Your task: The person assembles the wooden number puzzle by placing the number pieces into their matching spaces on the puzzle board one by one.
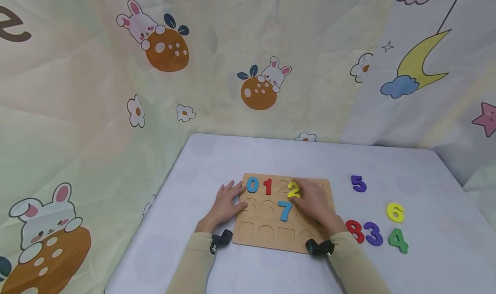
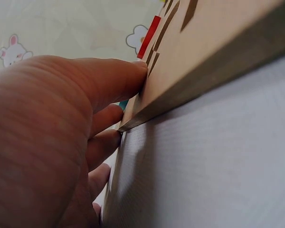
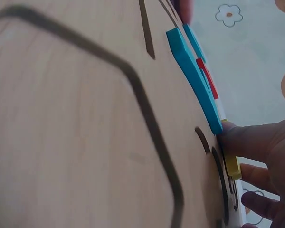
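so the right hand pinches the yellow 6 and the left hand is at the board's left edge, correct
No: the head view shows the right hand pinching the yellow 2, not the yellow 6; the left hand is at the left edge of the board.

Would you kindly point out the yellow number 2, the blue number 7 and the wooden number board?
Yellow number 2 (image 1: pixel 295 191): head view, on its diagonal stroke.
Blue number 7 (image 1: pixel 286 212): head view, on its slanting stem.
Wooden number board (image 1: pixel 265 219): head view, on bare wood between its lower two recess rows.
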{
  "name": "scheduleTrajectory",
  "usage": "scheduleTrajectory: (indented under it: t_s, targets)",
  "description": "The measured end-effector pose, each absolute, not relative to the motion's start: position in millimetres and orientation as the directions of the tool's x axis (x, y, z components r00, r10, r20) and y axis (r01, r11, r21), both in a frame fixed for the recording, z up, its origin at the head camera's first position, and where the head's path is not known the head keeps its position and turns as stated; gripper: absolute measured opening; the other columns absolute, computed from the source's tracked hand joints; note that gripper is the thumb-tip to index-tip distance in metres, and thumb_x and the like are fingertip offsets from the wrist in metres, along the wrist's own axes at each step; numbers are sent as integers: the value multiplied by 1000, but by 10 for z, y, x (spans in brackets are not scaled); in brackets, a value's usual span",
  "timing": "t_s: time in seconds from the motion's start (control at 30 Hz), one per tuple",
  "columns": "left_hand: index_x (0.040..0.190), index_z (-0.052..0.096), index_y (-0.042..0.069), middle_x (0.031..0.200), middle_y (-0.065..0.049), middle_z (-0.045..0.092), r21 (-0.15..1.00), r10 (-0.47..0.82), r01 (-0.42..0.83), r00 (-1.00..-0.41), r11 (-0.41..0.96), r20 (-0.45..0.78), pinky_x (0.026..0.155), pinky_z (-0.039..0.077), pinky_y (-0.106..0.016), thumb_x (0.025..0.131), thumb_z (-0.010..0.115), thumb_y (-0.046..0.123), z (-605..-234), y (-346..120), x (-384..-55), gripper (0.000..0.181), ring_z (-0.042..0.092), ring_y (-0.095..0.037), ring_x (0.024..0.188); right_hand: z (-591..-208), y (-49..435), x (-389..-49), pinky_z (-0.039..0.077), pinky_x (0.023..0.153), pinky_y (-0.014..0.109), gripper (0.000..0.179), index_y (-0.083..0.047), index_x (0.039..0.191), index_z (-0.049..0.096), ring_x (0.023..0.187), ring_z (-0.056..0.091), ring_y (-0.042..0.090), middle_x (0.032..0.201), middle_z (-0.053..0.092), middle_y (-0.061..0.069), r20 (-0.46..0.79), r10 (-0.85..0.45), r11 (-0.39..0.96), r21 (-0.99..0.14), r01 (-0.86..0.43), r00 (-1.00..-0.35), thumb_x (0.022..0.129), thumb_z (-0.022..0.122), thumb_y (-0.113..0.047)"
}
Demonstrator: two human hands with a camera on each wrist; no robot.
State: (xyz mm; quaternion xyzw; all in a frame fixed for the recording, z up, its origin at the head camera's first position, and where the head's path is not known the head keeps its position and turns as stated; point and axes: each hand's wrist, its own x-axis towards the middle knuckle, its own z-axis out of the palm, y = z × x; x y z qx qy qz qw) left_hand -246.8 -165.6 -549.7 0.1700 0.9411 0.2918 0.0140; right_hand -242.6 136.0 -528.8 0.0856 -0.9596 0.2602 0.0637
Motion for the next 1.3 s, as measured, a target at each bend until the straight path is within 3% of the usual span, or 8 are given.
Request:
scheduleTrajectory:
  t_s: [0.37, 1.3]
  targets:
    - [142, 53, 14, 155, -2, 38, 558, 332, 322, -939, 765, 87, 123, 2, -48, 89, 69, 34, -5507, -1653, -2470, 58, 19, -26, 149, -5333, 1225, -2524, 44, 105, 53, 61, -6, 136, 56, 124, 53, 36, 133, 59, 15, 190, -183, 839, -482, -254, -965, 82, 80, -23]
    - [142, 53, 14, 155, -1, 38, 559, 321, 307, -944, 770, 76, 123, 1, -47, 90, 68, 34, -5511, -1649, -2474, 57, 17, -25, 149, -5338, 1096, -2560, 42, 107, 54, 62, -6, 137, 55, 125, 51, 36, 134, 59, 14, 169, -148, 811, -543, -218, -974, 83, 79, -28]
